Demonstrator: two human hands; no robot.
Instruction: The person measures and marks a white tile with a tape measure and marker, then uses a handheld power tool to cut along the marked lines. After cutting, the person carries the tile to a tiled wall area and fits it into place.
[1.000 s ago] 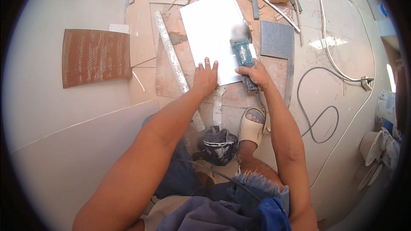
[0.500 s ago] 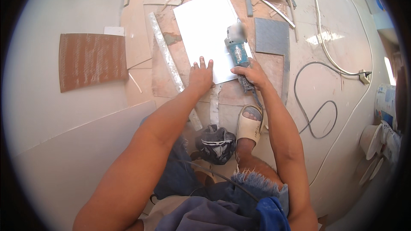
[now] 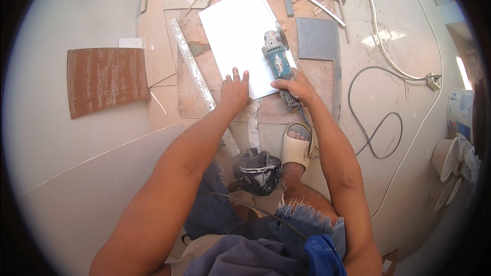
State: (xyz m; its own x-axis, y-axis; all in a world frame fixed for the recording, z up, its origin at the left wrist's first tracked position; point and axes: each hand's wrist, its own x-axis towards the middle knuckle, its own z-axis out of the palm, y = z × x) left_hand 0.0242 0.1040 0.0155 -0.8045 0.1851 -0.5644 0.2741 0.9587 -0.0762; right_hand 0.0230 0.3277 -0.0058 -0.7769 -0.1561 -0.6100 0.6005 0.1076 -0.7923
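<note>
A glossy white tile (image 3: 232, 30) lies tilted on the floor before me. My left hand (image 3: 236, 91) rests flat on its near edge, fingers spread. My right hand (image 3: 299, 87) is wrapped round the rear body of a teal and grey angle grinder (image 3: 279, 60). The grinder lies over the tile's right side, its head pointing away from me. Its disc (image 3: 282, 35) stands edge-up along the tile's right edge. I cannot tell whether the disc touches the tile.
A grey tile offcut (image 3: 318, 38) lies right of the grinder, a brown textured tile (image 3: 106, 82) far left. A plaster-marked straight bar (image 3: 193, 66) runs along the white tile's left. A grey cord (image 3: 353, 97) loops at right to a socket (image 3: 434, 82). Dark cloth (image 3: 257, 171) lies near my sandalled foot (image 3: 297, 143).
The view has shifted a little, so most things sit slightly further left. The disc, a blur before, now shows clearly. Both hands keep their places on the tile and grinder.
</note>
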